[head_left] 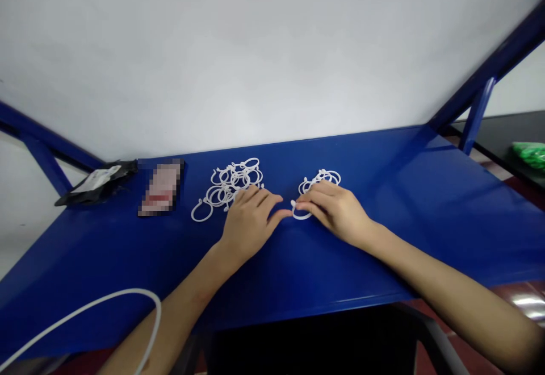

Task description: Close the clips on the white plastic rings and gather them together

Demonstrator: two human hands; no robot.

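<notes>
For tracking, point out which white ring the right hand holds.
The white ring at the near-left edge of the smaller cluster, pinched by the right hand; the others lie beyond it or in the larger pile to the left.

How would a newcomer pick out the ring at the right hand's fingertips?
On the blue table, find the right hand, beside the smaller cluster of white rings. The white ring sits at its fingertips, a knob showing at its upper left. Unlike the clustered rings behind, it lies nearer the table's front edge.
</notes>
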